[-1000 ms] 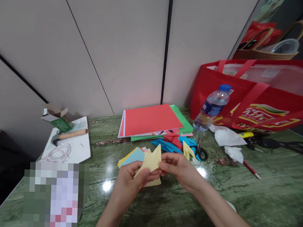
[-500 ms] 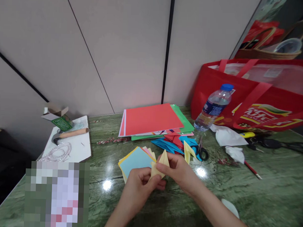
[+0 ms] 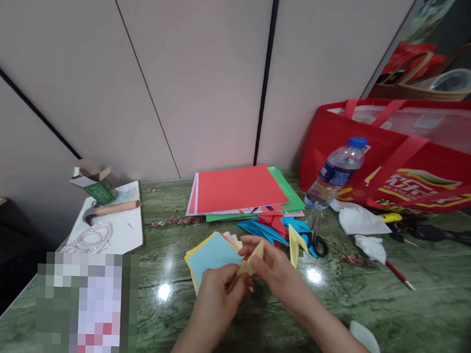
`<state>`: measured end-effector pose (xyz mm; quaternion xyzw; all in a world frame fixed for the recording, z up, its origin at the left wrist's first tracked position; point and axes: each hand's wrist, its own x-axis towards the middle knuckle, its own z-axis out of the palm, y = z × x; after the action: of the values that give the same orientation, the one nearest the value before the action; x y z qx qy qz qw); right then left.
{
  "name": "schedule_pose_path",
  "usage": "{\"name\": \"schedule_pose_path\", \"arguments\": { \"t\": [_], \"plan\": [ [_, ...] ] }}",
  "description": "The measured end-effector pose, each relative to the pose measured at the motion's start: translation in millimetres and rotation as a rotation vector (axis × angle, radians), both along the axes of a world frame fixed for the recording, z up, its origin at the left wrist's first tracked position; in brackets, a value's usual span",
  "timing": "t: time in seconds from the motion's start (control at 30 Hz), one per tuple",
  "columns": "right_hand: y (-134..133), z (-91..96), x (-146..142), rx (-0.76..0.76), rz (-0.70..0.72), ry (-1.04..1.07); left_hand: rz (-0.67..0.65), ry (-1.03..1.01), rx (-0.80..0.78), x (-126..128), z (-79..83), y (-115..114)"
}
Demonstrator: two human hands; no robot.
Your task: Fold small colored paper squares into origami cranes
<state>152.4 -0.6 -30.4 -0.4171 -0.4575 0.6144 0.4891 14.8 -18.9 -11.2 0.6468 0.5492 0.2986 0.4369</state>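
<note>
A: Risk first. What might fail?

B: Judgement: the folded pale-yellow paper (image 3: pixel 246 268), lower centre of frame, could crease off-line or tear near its point. Likely cause: uneven pull between the two hands, or a thumb pressing down with edges unmatched.

A: Finger state?

B: Left hand (image 3: pixel 222 288): thumb and fingers closed in a pinch on the paper's lower end. Right hand (image 3: pixel 270 261): thumb against the upright flap, other fingers loosely bent behind it; gap about the paper's thickness. Exact fingertip contact hidden.

A: Just beyond?

B: Square paper stack (image 3: pixel 213 255), light blue on top, left of the held piece. Judgement: left knuckles could nudge it askew. Right of centre: yellow folded piece (image 3: pixel 295 244), scissors (image 3: pixel 320 246) near it, blue folded pieces (image 3: pixel 259 230) behind.

A: Farthest?

B: Large red sheet (image 3: pixel 238 189) mid-frame; water bottle (image 3: pixel 334 175) at right, before the red bag (image 3: pixel 324 130).
</note>
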Motion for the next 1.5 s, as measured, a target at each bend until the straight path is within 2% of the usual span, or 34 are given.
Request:
{"name": "schedule_pose_path", "arguments": {
  "t": [0.1,0.2,0.33,0.47,0.63,0.7,0.83,1.0,1.17,1.33,1.5],
  "plan": [
    [2,-5.8,-2,-0.073,0.035,0.012,0.035,0.139,0.279,-8,-0.4,5],
    [2,-7.2,-4,-0.126,0.075,0.020,-0.020,0.204,0.345,-13,-3.4,7],
    [3,-6.4,-4,-0.101,0.091,0.000,-0.066,0.107,0.257,-12,-7.5,7],
    [3,-7.7,-3,0.000,0.067,-0.099,-0.062,-0.057,0.060,-10,-1.9,8],
    [1,-6.6,-4,0.026,0.021,-0.142,0.095,-0.322,-0.128,-10,3.6,10],
    [-1,-5.1,-4,0.078,0.028,-0.199,0.138,-0.313,-0.116,-10,3.7,10],
    [-3,-2.8,-4,0.187,0.057,-0.356,0.114,-0.275,-0.021,-9,5.7,9],
    [-2,-4.6,-2,0.204,0.021,-0.471,0.188,-0.412,-0.157,-9,7.5,9],
    [-2,-6.8,-3,0.227,0.000,-0.526,0.197,-0.539,-0.259,-11,9.9,9],
    [-3,-6.1,-3,0.286,0.046,-0.503,0.204,-0.567,-0.263,-13,13.4,10],
    [-3,-5.2,-2,0.312,0.010,-0.536,0.218,-0.554,-0.233,-14,11.7,12]
  ]
}}
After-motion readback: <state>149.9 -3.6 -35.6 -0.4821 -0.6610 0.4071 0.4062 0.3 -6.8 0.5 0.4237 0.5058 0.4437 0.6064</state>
